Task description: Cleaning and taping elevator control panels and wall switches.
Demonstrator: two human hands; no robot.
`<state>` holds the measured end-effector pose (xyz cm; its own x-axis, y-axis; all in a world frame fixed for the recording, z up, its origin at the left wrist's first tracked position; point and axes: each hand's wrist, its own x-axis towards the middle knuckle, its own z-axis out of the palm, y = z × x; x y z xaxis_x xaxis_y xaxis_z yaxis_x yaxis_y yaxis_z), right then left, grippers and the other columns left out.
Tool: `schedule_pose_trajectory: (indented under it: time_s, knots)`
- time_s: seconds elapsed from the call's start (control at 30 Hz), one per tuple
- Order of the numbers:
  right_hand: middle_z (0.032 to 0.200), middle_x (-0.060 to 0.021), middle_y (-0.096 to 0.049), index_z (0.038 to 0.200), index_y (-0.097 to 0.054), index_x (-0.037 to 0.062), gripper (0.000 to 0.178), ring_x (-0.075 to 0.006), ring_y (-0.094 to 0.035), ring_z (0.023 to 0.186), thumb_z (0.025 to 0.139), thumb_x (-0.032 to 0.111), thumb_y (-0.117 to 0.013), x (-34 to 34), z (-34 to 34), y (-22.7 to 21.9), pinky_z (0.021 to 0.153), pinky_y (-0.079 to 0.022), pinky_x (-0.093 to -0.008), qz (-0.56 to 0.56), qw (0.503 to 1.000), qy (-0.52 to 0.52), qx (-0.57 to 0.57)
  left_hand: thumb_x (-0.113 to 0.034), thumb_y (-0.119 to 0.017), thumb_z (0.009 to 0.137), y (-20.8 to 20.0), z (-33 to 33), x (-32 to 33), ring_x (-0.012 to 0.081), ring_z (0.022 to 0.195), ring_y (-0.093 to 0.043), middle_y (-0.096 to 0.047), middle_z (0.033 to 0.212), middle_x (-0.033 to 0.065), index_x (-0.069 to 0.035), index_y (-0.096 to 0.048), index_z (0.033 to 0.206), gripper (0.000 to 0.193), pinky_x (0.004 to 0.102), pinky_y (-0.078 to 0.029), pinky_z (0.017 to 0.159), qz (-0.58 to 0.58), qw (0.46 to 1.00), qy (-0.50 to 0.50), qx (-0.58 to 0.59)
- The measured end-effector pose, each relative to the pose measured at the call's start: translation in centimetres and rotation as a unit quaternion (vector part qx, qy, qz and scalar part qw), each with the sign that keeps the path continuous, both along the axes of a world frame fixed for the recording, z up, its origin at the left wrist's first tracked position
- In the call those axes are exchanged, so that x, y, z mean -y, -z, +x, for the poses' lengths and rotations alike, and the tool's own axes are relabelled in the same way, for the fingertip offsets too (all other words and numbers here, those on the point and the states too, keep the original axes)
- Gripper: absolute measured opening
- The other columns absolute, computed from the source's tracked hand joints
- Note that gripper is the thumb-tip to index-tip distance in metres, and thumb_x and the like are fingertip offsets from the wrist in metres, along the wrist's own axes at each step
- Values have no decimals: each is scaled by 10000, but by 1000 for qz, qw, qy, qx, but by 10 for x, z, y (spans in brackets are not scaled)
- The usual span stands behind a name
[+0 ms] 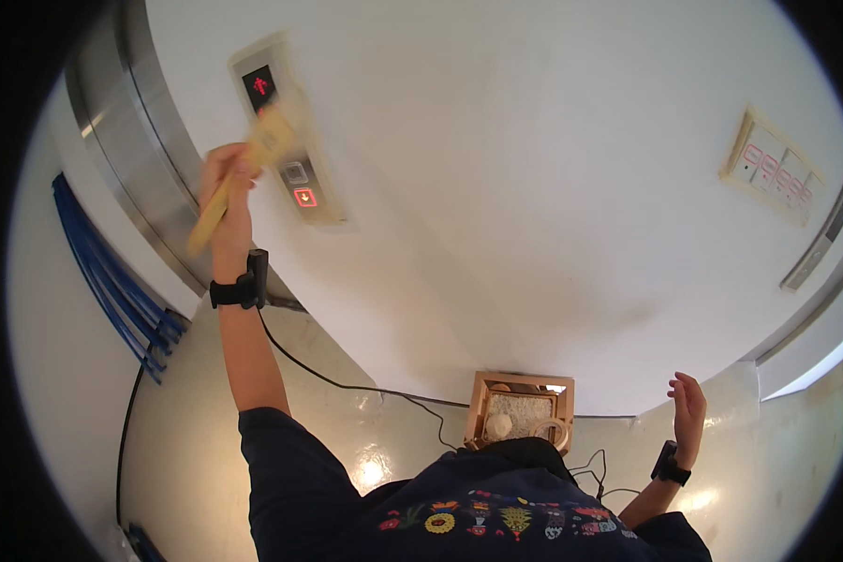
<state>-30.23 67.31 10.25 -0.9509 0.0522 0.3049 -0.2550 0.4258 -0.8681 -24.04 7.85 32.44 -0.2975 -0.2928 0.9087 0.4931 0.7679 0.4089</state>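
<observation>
My left hand (232, 178) is raised at the wall and closed around the wooden handle of a flat yellowish paintbrush (270, 140). The brush's wide end, smeared by motion, lies over the edge of a lift call panel (311, 199). On that panel a red arrow display and two square buttons show, the lower one lit red. Tape-like pale strips border the panel. My right hand (689, 403) hangs low at the right, holding nothing, its fingers stretched and slightly bent. Both wrists wear black strapped devices.
A wooden box (475, 412) with pale contents and a ring-shaped roll stands by the wall's foot. Metal lift doors (150, 140) are at the left, beside blue tubes (112, 272). A black cable (347, 386) crosses the floor. A tape-edged notice plate (773, 169) hangs right.
</observation>
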Motion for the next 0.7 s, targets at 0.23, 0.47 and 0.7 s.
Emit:
schedule_pose_trajectory:
  time_s: [0.23,0.47,0.7]
  knots:
    - [867,-87,-641,1042,-586,12,216,-143,-603,800,857,120,-550,8,5,-10,699,-474,-266,13,1000,6,24,-151,-510,864,8,-1,-49,147,613,-487,-488,657,81,-30,-473,863,126,295,-394,565,-138,935,-137,296]
    - [918,-110,-640,1016,-592,31,210,-214,-623,805,842,146,-569,12,6,-51,688,-497,-294,77,995,-32,-52,-149,-505,834,57,-66,-161,104,585,-467,-480,631,35,-20,-502,883,138,260,-381,536,-160,857,210,442]
    - [1227,-137,-437,1311,-315,132,641,-319,-554,921,759,131,-640,62,31,-87,765,-471,-374,83,979,-163,-87,-194,-543,839,103,-91,-350,342,687,-570,-586,768,175,-32,-518,948,196,392,-439,590,-222,830,363,360]
